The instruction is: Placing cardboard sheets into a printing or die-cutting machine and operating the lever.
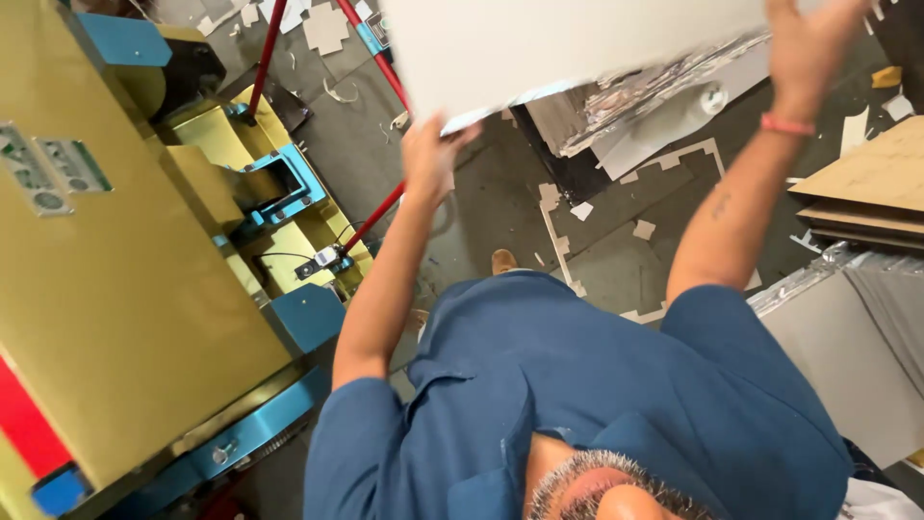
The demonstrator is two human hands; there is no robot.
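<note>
We gripped the big white board sheet (568, 43) by its edges, left hand (430, 159) and right hand (807, 48) both clamped; it seemed light, stiff, yet bendable.

White board sheet (568, 39): matt, smooth card, held at its edges by left hand (430, 159) and right hand (807, 43). Machine (125, 289): painted metal, yellow panels with a dull sheen, blue parts glossier. Red rods (380, 207): smooth, glossy. Floor (500, 207): rough grey, littered with paper offcuts. Stack of brown cardboard (871, 188): matt. Shirt (597, 385): blue woven cloth, matt. Wristband (786, 125): pink, looks rubbery.
</note>
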